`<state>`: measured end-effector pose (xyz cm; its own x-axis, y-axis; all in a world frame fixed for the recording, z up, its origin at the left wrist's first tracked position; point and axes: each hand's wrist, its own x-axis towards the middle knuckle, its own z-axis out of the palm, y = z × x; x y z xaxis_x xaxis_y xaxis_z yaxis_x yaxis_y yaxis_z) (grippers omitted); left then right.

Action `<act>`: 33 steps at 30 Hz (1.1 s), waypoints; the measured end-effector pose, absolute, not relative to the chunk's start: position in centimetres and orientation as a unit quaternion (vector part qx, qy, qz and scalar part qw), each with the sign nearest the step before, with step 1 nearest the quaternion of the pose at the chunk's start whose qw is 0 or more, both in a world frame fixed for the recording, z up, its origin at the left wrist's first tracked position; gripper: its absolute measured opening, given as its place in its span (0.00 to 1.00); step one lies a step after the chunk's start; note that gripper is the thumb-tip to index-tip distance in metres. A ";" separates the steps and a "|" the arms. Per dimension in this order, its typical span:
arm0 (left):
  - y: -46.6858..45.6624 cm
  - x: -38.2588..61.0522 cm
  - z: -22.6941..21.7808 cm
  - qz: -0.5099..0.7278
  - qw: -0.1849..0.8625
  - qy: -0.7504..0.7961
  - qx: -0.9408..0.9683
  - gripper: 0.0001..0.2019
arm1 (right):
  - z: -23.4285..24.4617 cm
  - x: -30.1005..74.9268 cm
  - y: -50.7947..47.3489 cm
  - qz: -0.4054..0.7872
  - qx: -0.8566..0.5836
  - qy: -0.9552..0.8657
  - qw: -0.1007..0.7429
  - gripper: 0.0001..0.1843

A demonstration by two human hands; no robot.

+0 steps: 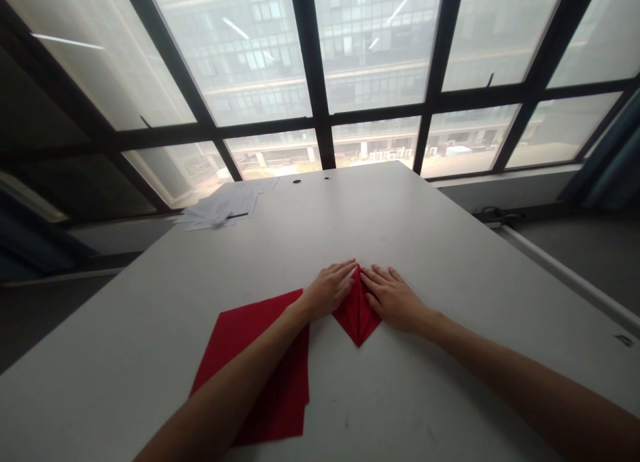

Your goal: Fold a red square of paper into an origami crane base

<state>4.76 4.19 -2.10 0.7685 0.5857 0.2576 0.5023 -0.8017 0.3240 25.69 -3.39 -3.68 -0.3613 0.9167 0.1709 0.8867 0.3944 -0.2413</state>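
Observation:
A red paper [357, 319], folded into a diamond with a crease line down its middle, lies flat on the white table [320, 242]. My left hand [330, 290] rests on its left side, fingers stretched toward the top corner and covering that edge. On the opposite side my right hand [393, 297] lies with fingers spread over the upper right part of the folded paper. The bottom corner of the diamond points toward me and is uncovered. Larger red paper sheets [265, 315] lie to the left, partly hidden under my left forearm.
Loose white papers [225, 202] with a dark pen [237, 215] on them sit at the far left of the table. Two dark round spots mark the table's far end. Tall windows [375, 42] stand beyond, and a blue curtain [610, 162] hangs at right.

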 end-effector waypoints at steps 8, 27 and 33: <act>3.9 4.0 -1.8 0.149 0.070 0.223 0.961 0.18 | -3.6 25.8 -3.5 0.043 -0.545 -0.821 0.162 0.28; 2.2 4.2 -2.9 0.003 0.032 0.277 0.960 0.32 | -3.5 25.7 -4.1 0.049 -0.537 -0.827 0.163 0.27; 2.4 4.3 -2.8 0.006 0.078 0.281 0.956 0.31 | -3.5 25.7 -4.1 0.046 -0.547 -0.819 0.166 0.26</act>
<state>4.31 2.39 -2.75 0.8417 0.5389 -0.0332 0.5372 -0.8296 0.1522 25.69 -4.08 -3.54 -0.3456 0.9118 0.2218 0.8816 0.3965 -0.2563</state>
